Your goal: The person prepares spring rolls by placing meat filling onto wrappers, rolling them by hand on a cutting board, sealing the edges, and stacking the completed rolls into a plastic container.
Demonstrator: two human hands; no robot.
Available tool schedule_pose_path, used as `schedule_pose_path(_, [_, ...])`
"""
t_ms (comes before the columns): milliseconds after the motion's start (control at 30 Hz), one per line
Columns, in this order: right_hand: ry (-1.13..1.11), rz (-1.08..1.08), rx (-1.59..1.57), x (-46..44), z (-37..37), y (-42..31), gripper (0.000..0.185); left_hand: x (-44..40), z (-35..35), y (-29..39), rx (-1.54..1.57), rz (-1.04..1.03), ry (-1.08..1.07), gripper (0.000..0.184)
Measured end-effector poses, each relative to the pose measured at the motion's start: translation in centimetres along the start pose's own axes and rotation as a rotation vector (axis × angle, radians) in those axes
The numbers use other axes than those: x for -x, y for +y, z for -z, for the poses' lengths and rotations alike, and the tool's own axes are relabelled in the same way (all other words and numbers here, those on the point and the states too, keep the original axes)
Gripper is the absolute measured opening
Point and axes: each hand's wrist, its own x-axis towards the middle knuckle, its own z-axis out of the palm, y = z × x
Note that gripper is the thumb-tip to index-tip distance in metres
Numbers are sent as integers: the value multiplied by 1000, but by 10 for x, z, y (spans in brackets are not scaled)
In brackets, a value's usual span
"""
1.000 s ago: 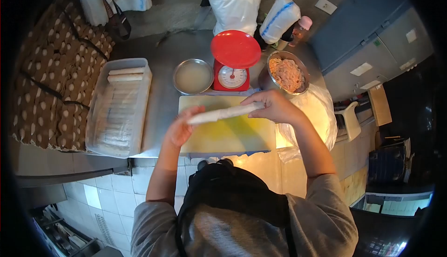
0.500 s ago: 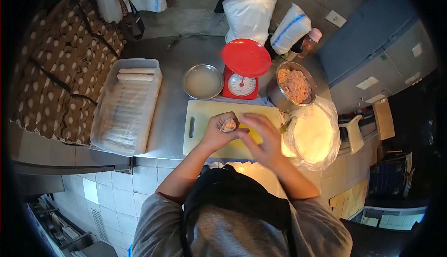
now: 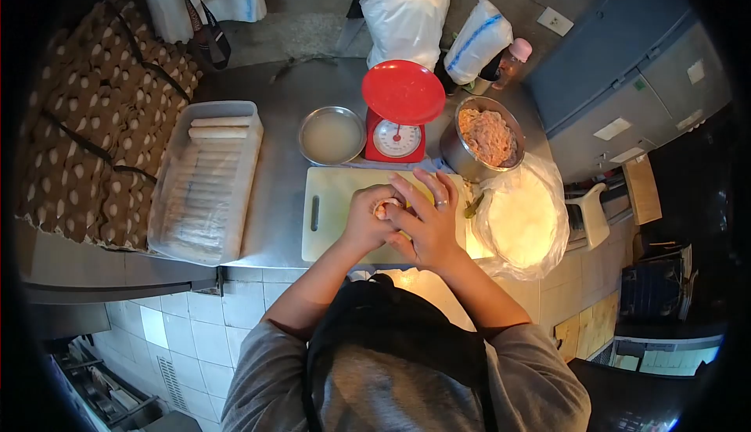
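Note:
Above a pale cutting board (image 3: 328, 244), my left hand (image 3: 364, 219) is wrapped round a spring roll (image 3: 382, 210). Its end, with orange filling showing, points up out of the fist; the rest is hidden in the palm. My right hand (image 3: 435, 227) has its fingers spread and reaches over to that end, with the fingertips at or against it. Right of the board lies a round stack of pale wrappers (image 3: 522, 225) in clear plastic. Behind it a metal pot (image 3: 479, 164) holds orange filling (image 3: 489, 135).
A red dial scale (image 3: 400, 96) and a metal bowl of cloudy liquid (image 3: 332, 136) stand behind the board. At left, a plastic tub (image 3: 249, 158) holds rows of rolls beside stacked egg trays (image 3: 94, 127). White bags (image 3: 407, 21) and a pink-capped bottle (image 3: 516, 53) stand along the wall.
My right hand has moved left and in over the roll, its fingers now at the open end. The left hand keeps its hold. The whole view has shifted slightly.

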Motion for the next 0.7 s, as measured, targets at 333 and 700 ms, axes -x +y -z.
schedule_pose_path(333, [83, -18, -371, -11, -1, 25, 39, -17, 16, 6, 184, 191, -226, 21])
schedule_pose_path(700, [-24, -87, -783, -35, 3, 45, 41, -23, 19, 15, 149, 304, -333, 22])
